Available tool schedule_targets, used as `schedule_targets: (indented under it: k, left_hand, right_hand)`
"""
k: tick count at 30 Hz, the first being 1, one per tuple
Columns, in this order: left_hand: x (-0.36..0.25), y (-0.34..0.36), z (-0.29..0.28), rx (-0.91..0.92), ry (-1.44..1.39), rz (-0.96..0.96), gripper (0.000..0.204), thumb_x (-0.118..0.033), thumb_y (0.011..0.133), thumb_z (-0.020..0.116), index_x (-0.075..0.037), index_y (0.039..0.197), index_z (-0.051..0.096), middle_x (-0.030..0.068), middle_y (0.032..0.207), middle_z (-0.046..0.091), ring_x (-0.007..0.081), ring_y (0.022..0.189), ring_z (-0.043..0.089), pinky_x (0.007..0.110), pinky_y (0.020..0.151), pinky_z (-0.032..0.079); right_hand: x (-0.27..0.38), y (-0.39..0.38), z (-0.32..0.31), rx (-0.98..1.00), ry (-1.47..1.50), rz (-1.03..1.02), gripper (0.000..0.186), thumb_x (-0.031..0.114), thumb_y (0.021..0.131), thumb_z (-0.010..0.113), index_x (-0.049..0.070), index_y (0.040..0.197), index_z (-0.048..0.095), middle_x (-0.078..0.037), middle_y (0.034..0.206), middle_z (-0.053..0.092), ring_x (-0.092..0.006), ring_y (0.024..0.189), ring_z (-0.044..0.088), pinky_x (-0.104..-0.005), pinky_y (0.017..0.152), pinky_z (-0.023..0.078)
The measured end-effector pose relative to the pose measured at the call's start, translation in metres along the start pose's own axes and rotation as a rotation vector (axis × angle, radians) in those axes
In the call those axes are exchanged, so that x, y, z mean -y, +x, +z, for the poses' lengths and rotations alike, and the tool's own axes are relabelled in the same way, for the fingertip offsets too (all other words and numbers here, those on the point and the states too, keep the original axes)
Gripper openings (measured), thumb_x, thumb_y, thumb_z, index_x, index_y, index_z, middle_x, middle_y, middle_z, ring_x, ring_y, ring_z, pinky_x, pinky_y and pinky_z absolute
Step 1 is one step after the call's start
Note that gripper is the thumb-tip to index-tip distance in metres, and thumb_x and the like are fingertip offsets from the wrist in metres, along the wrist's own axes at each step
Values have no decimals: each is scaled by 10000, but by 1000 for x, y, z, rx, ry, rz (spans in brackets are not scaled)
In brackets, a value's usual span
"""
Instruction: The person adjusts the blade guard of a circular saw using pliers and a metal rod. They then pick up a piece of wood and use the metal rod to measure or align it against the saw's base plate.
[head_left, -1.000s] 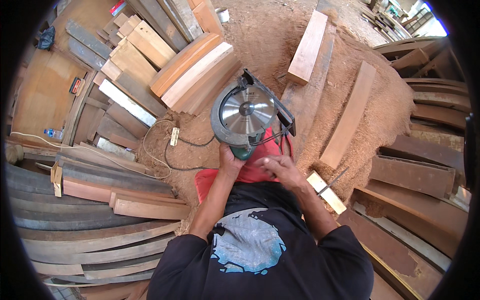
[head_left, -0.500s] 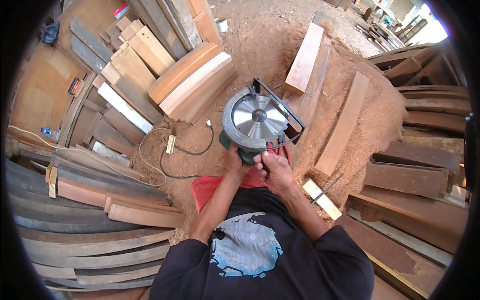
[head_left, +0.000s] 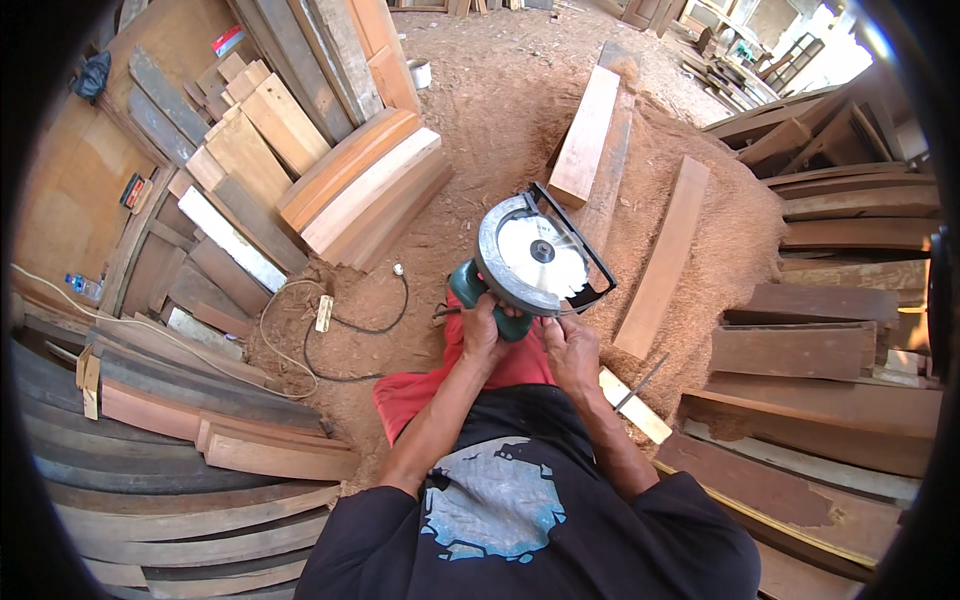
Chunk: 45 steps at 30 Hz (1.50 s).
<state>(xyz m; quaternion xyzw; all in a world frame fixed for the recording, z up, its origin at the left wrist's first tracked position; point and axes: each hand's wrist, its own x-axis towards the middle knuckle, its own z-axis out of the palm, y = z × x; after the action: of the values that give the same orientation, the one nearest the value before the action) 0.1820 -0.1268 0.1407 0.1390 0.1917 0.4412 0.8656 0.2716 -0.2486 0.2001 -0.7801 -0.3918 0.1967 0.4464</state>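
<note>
My left hand is closed around the green housing of a circular saw, held in front of my lap. Its round, toothed blade faces up toward me, with a grey guard curving round the left side. A black base frame runs along the blade's right side. My right hand has its fingers curled and pinched at the guard's lower edge; what exactly lies between the fingertips is hidden. Beyond the saw, a pale squared timber rests on a longer board on the ground.
A flat plank lies on sawdust to the right, near a small pale block with a dark rod across it. A power strip with cords lies at left. Stacked boards line the left side, more timber the right.
The saw has shifted right and slightly toward me and has tilted, showing more of its green housing. Both hands moved along with it. The surroundings slid a little left in view.
</note>
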Motion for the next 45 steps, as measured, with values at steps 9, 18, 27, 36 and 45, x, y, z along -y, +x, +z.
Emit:
schedule_targets:
  k: [9,18,27,36,45]
  left_hand:
    - [-20,-2,-74,26,-108,-52,596,-329,900,717,-58,1401,540,128,1348,637,301,1236,628,517,1055,518]
    - [-39,-12,-83,45,-136,-140,552,-381,967,604,-51,1405,535,145,1338,645,333,1161,668,560,957,579]
    - [-40,-12,-74,-27,-142,-103,464,-339,1025,541,-25,1366,566,155,1281,675,326,1135,688,524,948,598]
    - [-42,-14,-65,23,-49,-132,477,-303,1007,580,-47,1406,533,140,1334,643,306,1190,653,514,987,570]
    - [-40,-15,-80,6,-80,-118,481,-312,996,599,-52,1398,547,127,1331,649,310,1207,644,526,999,562]
  right_hand:
    - [-37,24,-41,677,-441,79,362,333,981,588,-18,958,676,-255,1009,683,-415,931,684,-496,799,538]
    - [-129,52,31,287,-716,154,599,422,890,710,51,1314,508,-292,1250,541,-489,1148,586,-530,940,521]
    - [-164,57,33,227,-684,166,653,399,898,656,5,1375,444,-369,1409,434,-557,1107,599,-570,924,526]
    - [-153,33,-19,437,-142,453,484,264,817,613,-74,1145,499,-273,905,654,-455,848,639,-499,794,495]
    - [-81,-53,-104,507,-329,250,415,211,770,736,-18,1060,548,-204,894,672,-398,869,674,-479,782,522]
